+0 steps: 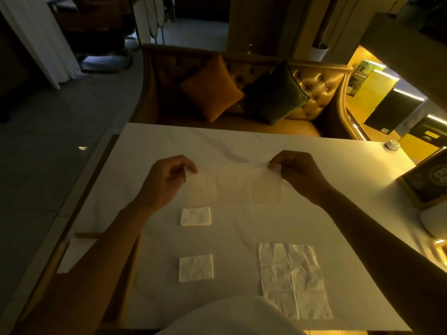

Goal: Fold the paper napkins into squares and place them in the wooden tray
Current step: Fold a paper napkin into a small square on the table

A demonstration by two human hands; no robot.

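Napkin (233,183) hangs pinched at both top corners, left hand (164,180) and right hand (297,175), over white table (242,146); tufted sofa (319,85) beyond.

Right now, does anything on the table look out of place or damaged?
The far folded square and near folded square lie on the table, not in the wooden tray. The flat napkin is creased.

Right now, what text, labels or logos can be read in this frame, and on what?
Nothing reads for certain.
Wood-framed dark board at right: round logo with two big characters, cut off by the frame edge.
Green leaflet: print blurred.
Yellow label on dark panel: too small.
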